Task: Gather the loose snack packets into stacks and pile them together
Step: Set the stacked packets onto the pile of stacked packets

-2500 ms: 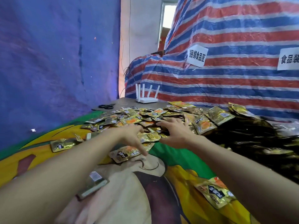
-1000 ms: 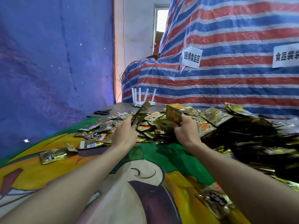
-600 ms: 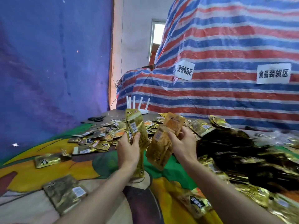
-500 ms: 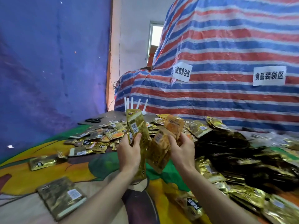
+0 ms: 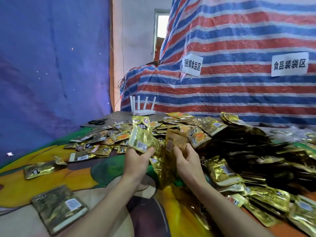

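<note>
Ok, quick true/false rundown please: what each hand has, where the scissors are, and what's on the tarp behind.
1. The left hand grips gold packets held upright. True.
2. The right hand lies flat and empty. False: it holds a second bunch, close beside the left one.
3. The scissors lie next to the squared stack. False: the scissors lie at the far left of the table, near the white router; the squared stack sits at the near left, by the left forearm.
4. The striped tarp bears two paper signs. True.
</note>
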A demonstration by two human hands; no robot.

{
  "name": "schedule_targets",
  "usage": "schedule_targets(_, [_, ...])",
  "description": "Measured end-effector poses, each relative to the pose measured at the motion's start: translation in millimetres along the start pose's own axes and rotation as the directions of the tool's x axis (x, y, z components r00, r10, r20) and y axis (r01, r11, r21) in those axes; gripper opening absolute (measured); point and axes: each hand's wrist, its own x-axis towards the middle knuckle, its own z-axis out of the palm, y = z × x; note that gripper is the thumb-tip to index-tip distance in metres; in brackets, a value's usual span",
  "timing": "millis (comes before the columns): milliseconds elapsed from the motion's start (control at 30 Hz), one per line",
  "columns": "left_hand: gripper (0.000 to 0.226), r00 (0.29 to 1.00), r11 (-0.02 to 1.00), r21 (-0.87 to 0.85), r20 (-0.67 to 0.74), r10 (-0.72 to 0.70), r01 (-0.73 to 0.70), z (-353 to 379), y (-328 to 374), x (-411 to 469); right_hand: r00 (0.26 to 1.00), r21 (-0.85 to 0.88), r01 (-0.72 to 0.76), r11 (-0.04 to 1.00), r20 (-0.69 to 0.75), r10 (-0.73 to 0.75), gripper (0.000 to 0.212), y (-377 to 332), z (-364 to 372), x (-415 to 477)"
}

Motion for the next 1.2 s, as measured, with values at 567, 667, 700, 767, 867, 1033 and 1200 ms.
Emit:
schedule_targets(567, [0.014, 0.87, 0.836, -0.247, 0.207, -0.448, 0.489, 6.9, 17.0, -9.1, 0.998, -0.017, 0.032, 0.999, -0.056, -0.033, 0.022, -5.9, -1.8, -1.7])
schedule_targets(667, [0.017, 0.891, 0.831, -0.321, 0.169, -0.422, 0.455, 7.3, 21.1, -9.0, 0.992, -0.011, 0.124, 0.992, -0.011, -0.124, 0.026, -13.0, 0.7, -4.9])
schedule_targets(700, [0.018, 0.897, 0.825, -0.352, 0.152, -0.415, 0.442, 7.9, 22.2, -8.8, 0.989, -0.015, 0.151, 0.988, -0.002, -0.151, 0.025, -14.7, 2.1, -5.7])
schedule_targets(767, [0.023, 0.911, 0.819, -0.401, 0.131, -0.392, 0.41, 8.4, 26.1, -8.1, 0.982, -0.005, 0.189, 0.982, 0.013, -0.189, 0.021, -17.8, 5.4, -6.8])
schedule_targets(867, [0.023, 0.947, 0.864, -0.388, 0.11, -0.301, 0.32, 7.2, 32.0, -7.0, 0.972, 0.07, 0.233, 0.97, 0.014, -0.235, 0.023, -23.0, 12.0, -10.7])
schedule_targets(1033, [0.024, 0.963, 0.884, -0.385, 0.061, -0.263, 0.266, 9.3, 32.2, -7.4, 0.981, 0.229, 0.158, 0.96, 0.075, -0.18, 0.035, -22.2, 20.0, -17.0])
schedule_targets(1200, [0.022, 0.959, 0.905, -0.325, 0.02, -0.283, 0.274, 10.4, 25.1, -3.7, 0.986, 0.429, -0.006, 0.903, 0.153, -0.065, 0.055, -19.0, 25.6, -22.8])
